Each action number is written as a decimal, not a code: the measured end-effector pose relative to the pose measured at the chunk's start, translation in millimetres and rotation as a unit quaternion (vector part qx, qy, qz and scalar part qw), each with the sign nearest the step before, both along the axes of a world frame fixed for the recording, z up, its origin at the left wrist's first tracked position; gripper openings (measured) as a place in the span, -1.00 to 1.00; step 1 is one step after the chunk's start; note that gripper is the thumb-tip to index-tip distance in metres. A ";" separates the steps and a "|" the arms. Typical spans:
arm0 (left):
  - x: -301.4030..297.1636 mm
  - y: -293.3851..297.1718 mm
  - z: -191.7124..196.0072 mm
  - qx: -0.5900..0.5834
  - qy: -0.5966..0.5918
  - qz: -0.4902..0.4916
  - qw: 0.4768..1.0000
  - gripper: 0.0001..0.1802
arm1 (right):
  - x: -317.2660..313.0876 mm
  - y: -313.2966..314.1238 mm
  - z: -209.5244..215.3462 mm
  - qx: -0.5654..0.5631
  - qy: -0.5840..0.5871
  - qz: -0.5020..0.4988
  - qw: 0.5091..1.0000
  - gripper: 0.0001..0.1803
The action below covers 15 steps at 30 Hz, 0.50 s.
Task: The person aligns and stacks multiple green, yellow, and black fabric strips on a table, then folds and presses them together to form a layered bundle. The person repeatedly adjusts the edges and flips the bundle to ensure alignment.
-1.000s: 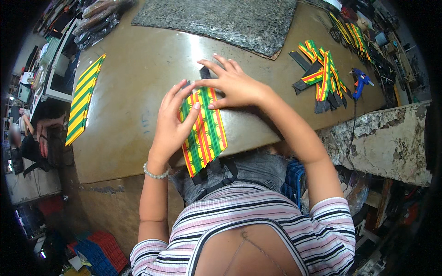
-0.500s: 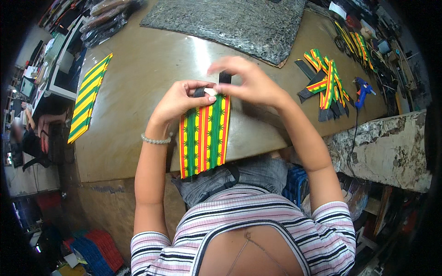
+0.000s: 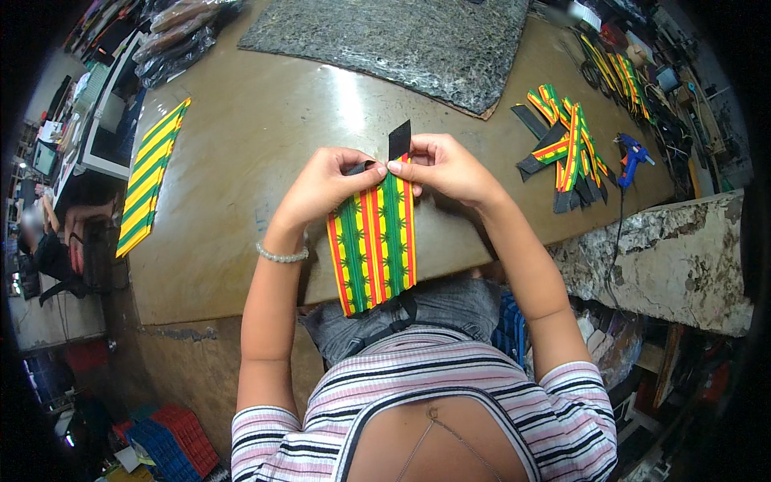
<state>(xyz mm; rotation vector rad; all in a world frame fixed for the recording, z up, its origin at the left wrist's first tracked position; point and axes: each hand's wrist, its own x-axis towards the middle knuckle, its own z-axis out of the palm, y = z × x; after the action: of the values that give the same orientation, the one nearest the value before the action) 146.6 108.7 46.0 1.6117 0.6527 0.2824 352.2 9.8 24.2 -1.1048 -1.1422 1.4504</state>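
Note:
A flat panel of side-by-side striped fabric straps [image 3: 373,249], green, yellow and red with dark leaf shapes, hangs over the table's near edge toward my lap. My left hand [image 3: 321,183] pinches its upper end, thumb on top, beside a small dark tab. Close by on the right, my right hand [image 3: 451,170] grips the top of the neighbouring strap between thumb and fingers. A black strap end [image 3: 399,141] sticks up past the right thumb. The two thumb tips almost meet; what lies between them is too small to make out.
Striped strips [image 3: 152,181] lie on the brown table [image 3: 217,201] at left. Loose black-ended straps [image 3: 572,153] are heaped at right, beside a blue glue gun [image 3: 634,159] with a trailing cord. A dark, stone-patterned sheet [image 3: 393,48] covers the far side. Plastic-wrapped bundles [image 3: 173,48] sit far left.
My right hand, raised and blurred before, has come down and closed on the strap's top. A white bit at my left fingertips no longer shows. The panel has shifted slightly right.

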 end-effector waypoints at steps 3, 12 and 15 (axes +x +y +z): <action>4.2 -2.6 -0.2 0.029 0.019 0.001 0.999 -0.66 | 1.8 -0.9 4.7 -0.006 -0.014 -0.004 1.000 -0.79; 9.0 -3.8 -10.8 0.014 0.018 0.045 0.999 -0.66 | -20.3 -5.3 -21.0 0.118 -0.083 -0.146 0.979 -0.82; 13.0 -4.3 -13.5 0.040 0.006 0.042 0.998 -0.68 | -21.0 -8.1 -31.1 0.201 -0.266 -0.190 0.923 -0.84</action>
<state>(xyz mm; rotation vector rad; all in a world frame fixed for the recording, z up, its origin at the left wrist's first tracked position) 159.6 104.4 32.4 1.6663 0.7281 0.3651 331.3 1.8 -6.9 -1.3639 -1.4188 0.5838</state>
